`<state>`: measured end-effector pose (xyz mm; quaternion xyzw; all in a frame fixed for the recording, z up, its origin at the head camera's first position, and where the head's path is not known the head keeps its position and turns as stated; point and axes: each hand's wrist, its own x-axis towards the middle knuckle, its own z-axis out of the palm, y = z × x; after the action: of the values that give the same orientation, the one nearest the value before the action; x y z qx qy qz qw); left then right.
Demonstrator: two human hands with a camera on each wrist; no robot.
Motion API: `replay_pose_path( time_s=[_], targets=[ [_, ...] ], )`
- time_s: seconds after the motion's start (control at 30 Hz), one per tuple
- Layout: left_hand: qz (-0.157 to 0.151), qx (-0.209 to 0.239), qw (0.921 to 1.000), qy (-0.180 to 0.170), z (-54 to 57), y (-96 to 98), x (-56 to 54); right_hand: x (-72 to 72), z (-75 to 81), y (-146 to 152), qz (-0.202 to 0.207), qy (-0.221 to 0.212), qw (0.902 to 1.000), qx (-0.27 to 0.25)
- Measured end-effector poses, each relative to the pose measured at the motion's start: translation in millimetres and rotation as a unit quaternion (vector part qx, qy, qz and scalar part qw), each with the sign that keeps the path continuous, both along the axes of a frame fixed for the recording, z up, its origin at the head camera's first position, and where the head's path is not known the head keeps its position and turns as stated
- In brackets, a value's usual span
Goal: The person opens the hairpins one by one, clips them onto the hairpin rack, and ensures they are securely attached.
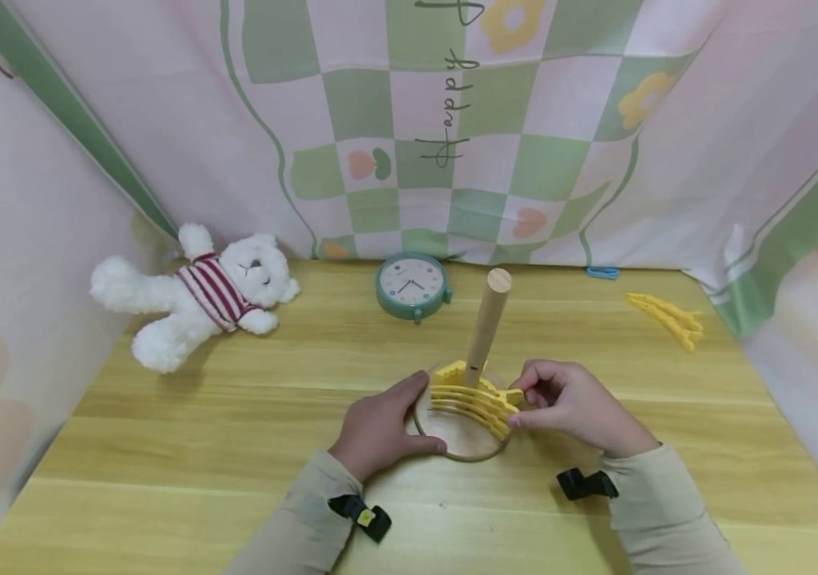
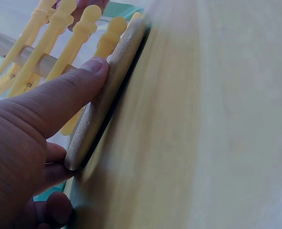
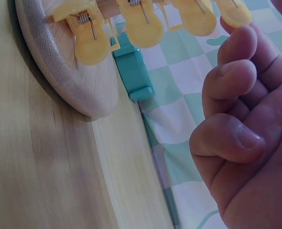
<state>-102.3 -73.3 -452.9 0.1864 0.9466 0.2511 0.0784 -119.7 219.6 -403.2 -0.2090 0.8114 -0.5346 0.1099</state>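
Note:
A round wooden base (image 1: 462, 443) with an upright wooden rod (image 1: 488, 323) stands on the table. Several yellow spring clips (image 1: 470, 403) with long curved arms are stacked around the foot of the rod. My left hand (image 1: 380, 427) grips the base's left rim, thumb on top and fingers at its edge. At the right side of the stack, my right hand (image 1: 574, 403) pinches the handle end of the uppermost clip (image 3: 232, 13) between thumb and index finger, its other fingers curled. Metal springs show in the lower clips (image 3: 91, 40).
A white plush bear (image 1: 211, 295) in a striped shirt lies at the back left. Behind the rod is a green clock (image 1: 412, 286). More yellow clips (image 1: 668, 319) and a small blue clip (image 1: 602, 272) lie at the back right, near the curtain (image 1: 560, 168).

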Motion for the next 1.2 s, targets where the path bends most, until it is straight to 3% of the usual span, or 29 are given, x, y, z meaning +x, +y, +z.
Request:
replay_pose_path(
  time_s=[0.53, 0.77, 0.97, 1.2],
  targets=[
    [0.0, 0.0, 1.0, 0.001, -0.1, -0.4, -0.9, -2.5, -0.8, 3.1, -0.006, -0.033, 0.9994, 0.012],
    [-0.002, 0.001, 1.0, 0.001, -1.5, -0.4, -1.5, -2.7, -0.5, 10.1, -0.002, -0.028, 0.9996, 0.009],
    [-0.004, 0.002, 1.0, 0.003, -2.5, -0.3, -1.7, -3.3, 0.4, 19.7, -0.039, 0.0, 0.9989, 0.024],
    [-0.003, 0.0, 1.0, 0.001, -4.9, -0.4, -1.6, -7.3, -2.5, 27.6, -0.12, 0.027, 0.9908, 0.058]
  ],
)
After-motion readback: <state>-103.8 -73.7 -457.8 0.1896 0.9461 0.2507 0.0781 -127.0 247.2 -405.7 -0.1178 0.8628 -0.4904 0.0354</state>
